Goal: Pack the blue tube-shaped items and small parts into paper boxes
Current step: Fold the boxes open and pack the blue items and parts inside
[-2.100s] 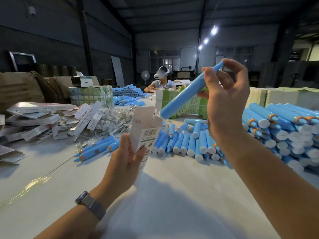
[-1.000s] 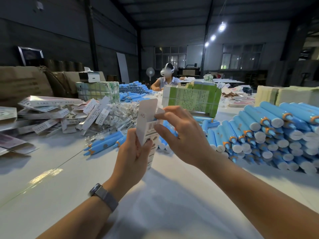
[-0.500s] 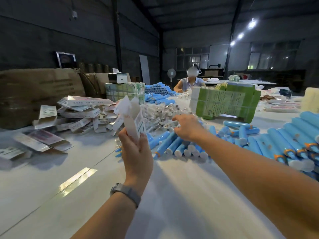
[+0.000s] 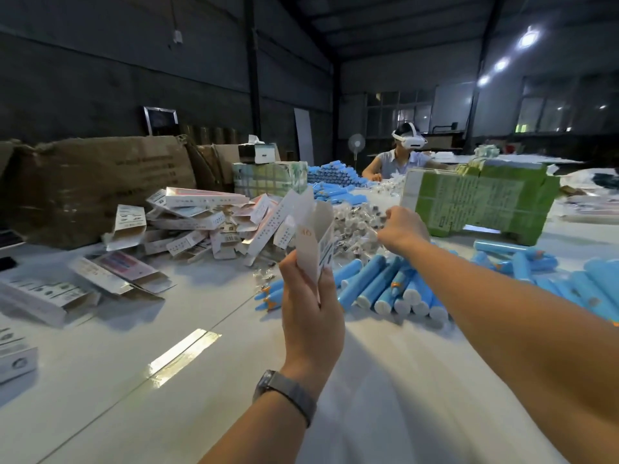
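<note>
My left hand (image 4: 310, 311) grips an upright white paper box (image 4: 315, 241) with its top flaps open, raised above the white table (image 4: 140, 363). My right hand (image 4: 403, 231) is stretched out over a heap of small parts in clear bags (image 4: 355, 226), fingers curled down into it; whether it holds a bag is hidden. A row of blue tubes with white caps (image 4: 392, 288) lies just beyond the box, under my right forearm. More blue tubes (image 4: 593, 286) are piled at the right edge.
A pile of flat and folded paper boxes (image 4: 204, 219) lies to the left. A green carton (image 4: 479, 202) stands behind the small parts. Brown cardboard cartons (image 4: 97, 182) line the left. Another person wearing a headset (image 4: 400, 155) sits at the far end beside a blue tube stack (image 4: 331, 177).
The blue tube went into the box. My right hand then left the box and reached forward over the tubes to the bagged small parts. The view turned left.
</note>
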Demonstrator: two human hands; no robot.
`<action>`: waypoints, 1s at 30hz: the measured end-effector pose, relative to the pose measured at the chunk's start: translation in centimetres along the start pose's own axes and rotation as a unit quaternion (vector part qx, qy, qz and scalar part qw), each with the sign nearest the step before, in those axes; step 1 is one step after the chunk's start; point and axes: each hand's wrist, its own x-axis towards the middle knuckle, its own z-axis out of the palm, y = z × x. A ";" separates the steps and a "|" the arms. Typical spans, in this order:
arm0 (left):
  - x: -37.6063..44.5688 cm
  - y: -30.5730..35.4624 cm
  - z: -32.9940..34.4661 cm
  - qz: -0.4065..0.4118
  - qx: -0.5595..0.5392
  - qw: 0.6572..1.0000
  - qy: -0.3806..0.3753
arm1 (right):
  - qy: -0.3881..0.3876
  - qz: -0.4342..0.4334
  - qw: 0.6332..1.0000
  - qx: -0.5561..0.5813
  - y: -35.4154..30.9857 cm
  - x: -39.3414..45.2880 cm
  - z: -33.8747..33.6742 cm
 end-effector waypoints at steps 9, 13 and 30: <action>-0.6 0.8 0.0 0.000 0.001 1.000 -0.009 | 0.022 -0.073 0.991 0.113 0.5 -2.3 -3.2; -0.7 1.0 0.1 0.000 -0.013 1.000 -0.025 | 0.036 -0.059 0.938 0.341 -0.6 -5.8 -6.0; -2.4 2.4 1.1 0.094 -0.045 0.989 -0.101 | 0.204 -0.332 0.846 0.365 -1.7 -19.1 -15.1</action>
